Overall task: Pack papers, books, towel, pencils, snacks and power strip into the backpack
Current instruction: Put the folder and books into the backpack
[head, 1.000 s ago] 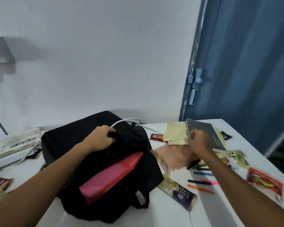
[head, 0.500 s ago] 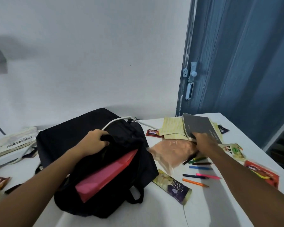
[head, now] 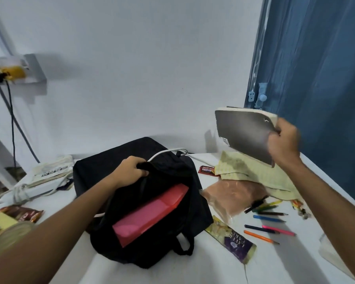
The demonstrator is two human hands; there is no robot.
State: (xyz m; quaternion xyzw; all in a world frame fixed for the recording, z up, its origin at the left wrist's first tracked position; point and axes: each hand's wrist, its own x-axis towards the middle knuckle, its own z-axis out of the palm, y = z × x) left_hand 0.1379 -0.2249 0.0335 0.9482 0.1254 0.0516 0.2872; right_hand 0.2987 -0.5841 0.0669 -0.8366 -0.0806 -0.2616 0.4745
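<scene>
Right now the left hand (head: 131,171) has its grip closed on the top edge of the black backpack (head: 152,201), pulling the mouth open. The backpack lies on the white bench (head: 103,269). A pink folder (head: 150,214) sticks out of the open mouth at a slant. A white cable (head: 168,152) curves over the top of the backpack.

The right hand (head: 283,144) is up in the air above the bench. Its grip is tight on a grey book (head: 244,134), holding it by one corner. The book is tilted and touches nothing else.

Below the book a pale yellow towel (head: 252,173) lies bunched on the bench. A small red snack bar (head: 207,170) lies just beside the towel's left end. A peach plastic bag (head: 232,197) lies in front of the towel. Near the bag, coloured pencils (head: 268,224) are spread out on the bench. A long cake snack pack (head: 232,240) lies just beside the backpack.

On the left, a white power strip (head: 29,191) with its cord lies on the bench, with a white cloth bag (head: 53,171) behind it. Brown snack packs (head: 23,214) lie near the left arm.
</scene>
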